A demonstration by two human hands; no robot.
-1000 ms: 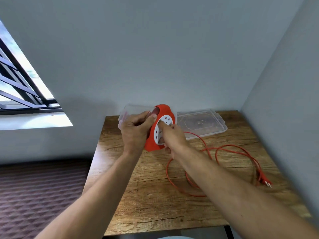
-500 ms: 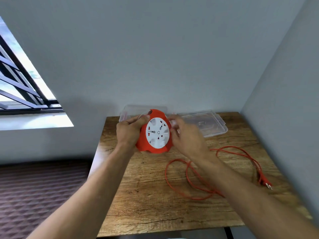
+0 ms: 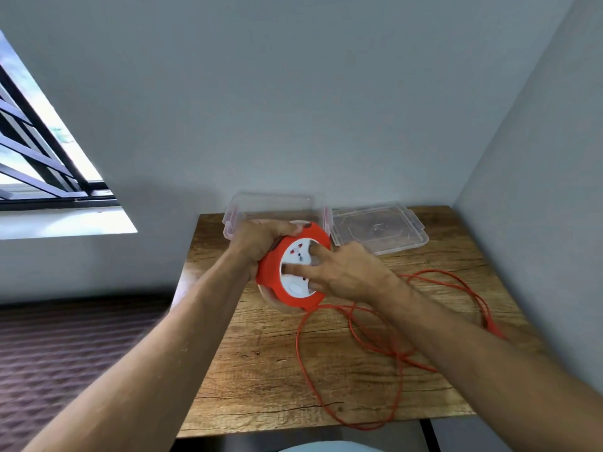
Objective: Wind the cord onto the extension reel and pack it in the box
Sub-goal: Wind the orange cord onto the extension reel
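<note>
Extension reel (image 3: 283, 275): red housing with a white socket face, held above the bench (image 3: 261, 370) toward its far-left part, face tilted toward the camera.
Left hand (image 3: 257, 243): grip closed round the reel's rim at its 10 o'clock side.
Right hand (image 3: 346, 272): fingers (image 3: 298, 269) spread and pressed flat on the white socket face, from the 3 o'clock side.
Cord (image 3: 365, 353): red, leaving the reel at its 5 o'clock edge, lying in loose loops on the bench toward 4 o'clock.
Box (image 3: 235, 216): clear plastic, at 12 o'clock behind the reel, against the wall.
Lid (image 3: 388, 233): clear, flat on the bench just beside the box at 3 o'clock.
</note>
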